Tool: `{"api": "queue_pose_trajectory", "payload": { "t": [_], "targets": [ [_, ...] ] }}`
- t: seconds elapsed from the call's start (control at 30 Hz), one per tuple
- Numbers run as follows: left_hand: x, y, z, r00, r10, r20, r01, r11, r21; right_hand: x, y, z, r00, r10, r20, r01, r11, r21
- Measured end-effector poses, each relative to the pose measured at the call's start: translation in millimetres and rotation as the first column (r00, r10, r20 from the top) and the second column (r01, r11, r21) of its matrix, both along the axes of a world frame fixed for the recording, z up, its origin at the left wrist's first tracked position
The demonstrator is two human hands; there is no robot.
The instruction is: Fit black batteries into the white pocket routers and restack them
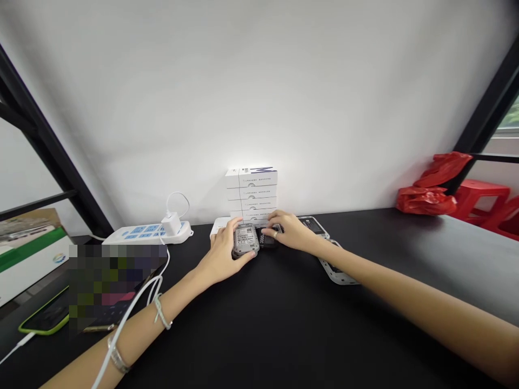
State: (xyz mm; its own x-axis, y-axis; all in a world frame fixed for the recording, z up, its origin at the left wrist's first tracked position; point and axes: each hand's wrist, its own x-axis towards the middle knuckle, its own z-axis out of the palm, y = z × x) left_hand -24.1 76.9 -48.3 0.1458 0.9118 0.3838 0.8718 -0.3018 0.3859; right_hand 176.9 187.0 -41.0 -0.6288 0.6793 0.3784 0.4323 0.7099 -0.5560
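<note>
My left hand (224,249) grips a small grey electronic device (245,239) with rounded corners and a printed label on its upper face, thumb along the near edge and fingers at the far left side. Just right of it lies a black battery (266,238) with light printing on it. My right hand (287,230), with a ring on one finger, has its fingertips closed on the battery's right side. Behind both hands rises a stack of white boxes (254,193). Beyond my right wrist lie a device with a dark panel (312,222) and a grey frame (338,278), partly hidden by my forearm.
A white power strip (117,236) with a plugged-in charger (171,222) stands at the back left. White cables (133,308) cross my left forearm. A green-edged phone (46,316) lies at the left. Red bags (425,200) and red stools (480,200) are at the right.
</note>
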Motion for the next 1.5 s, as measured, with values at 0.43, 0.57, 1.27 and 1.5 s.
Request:
{"api": "queue_pose_trajectory", "payload": {
  "t": [0.43, 0.57, 1.27, 1.5],
  "targets": [
    [-0.5, -4.9, -4.0, 0.996, -0.036, -0.081, 0.039, 0.998, 0.039, 16.3, -1.1, 11.4, 0.961, 0.134, 0.241, -0.162, 0.982, 0.101],
    [0.4, -7.3, -3.5, 0.996, -0.016, -0.092, 0.022, 0.998, 0.064, 39.7, 13.2, 27.2, 0.937, 0.041, 0.347, -0.031, 0.999, -0.035],
    [63.1, -55.3, 10.7, 0.982, -0.096, 0.164, 0.144, 0.937, -0.317, 54.3, -77.1, 14.0, 0.909, 0.077, 0.409, -0.027, 0.991, -0.127],
    [58.5, -42.2, 5.2, 0.972, -0.097, 0.212, 0.163, 0.933, -0.321, 45.6, -73.0, 6.5, 0.95, 0.108, 0.294, -0.044, 0.975, -0.218]
  ]
}}
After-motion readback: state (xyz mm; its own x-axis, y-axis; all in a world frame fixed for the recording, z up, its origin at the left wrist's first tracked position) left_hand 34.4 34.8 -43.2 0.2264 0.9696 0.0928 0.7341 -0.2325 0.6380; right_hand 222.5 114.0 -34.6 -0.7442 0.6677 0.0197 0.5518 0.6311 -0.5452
